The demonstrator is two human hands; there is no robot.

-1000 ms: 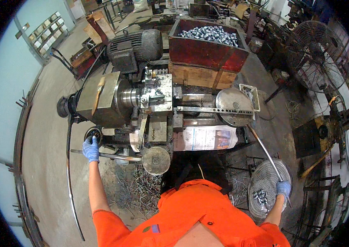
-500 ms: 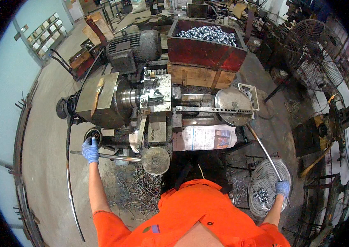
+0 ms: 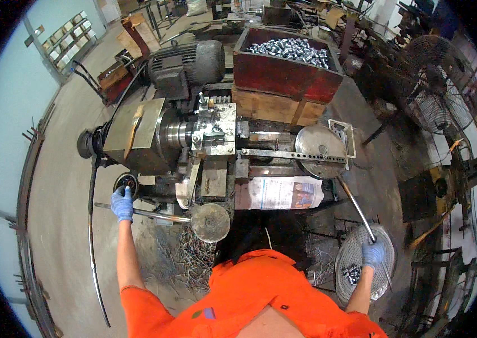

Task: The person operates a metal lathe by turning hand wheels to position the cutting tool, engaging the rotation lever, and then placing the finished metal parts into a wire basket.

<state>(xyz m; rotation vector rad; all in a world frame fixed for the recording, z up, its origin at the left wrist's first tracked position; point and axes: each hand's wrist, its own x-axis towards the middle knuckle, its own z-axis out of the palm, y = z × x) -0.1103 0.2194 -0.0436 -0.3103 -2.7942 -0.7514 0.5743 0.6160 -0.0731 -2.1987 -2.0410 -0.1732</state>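
Note:
My left hand (image 3: 122,204), in a blue glove, is closed at the near edge of a dark round handwheel (image 3: 127,186) on the machine's left side. A bare steel rod (image 3: 162,216) passes beside that hand. My right hand (image 3: 373,253), gloved alike, wraps round a long steel lever (image 3: 359,213) that slants down from the machine's right end. Below the right hand stands a round perforated metal tray (image 3: 382,234) with several small shiny metal pieces (image 3: 352,275) on it. Between the hands lies the lathe-like machine with its clamping block (image 3: 224,129) and a perforated flat bar (image 3: 289,154).
A red box (image 3: 283,73) full of small shiny metal parts stands behind the machine on a wooden crate (image 3: 275,106). An electric motor (image 3: 193,63) sits to its left. Printed paper (image 3: 278,192) covers the near ledge. Metal scraps (image 3: 185,253) litter the floor. A large fan (image 3: 433,84) stands at right.
My right hand has moved left and slightly forward, swinging the lever inward with it. My left hand stays at the handwheel. The view has shifted a little.

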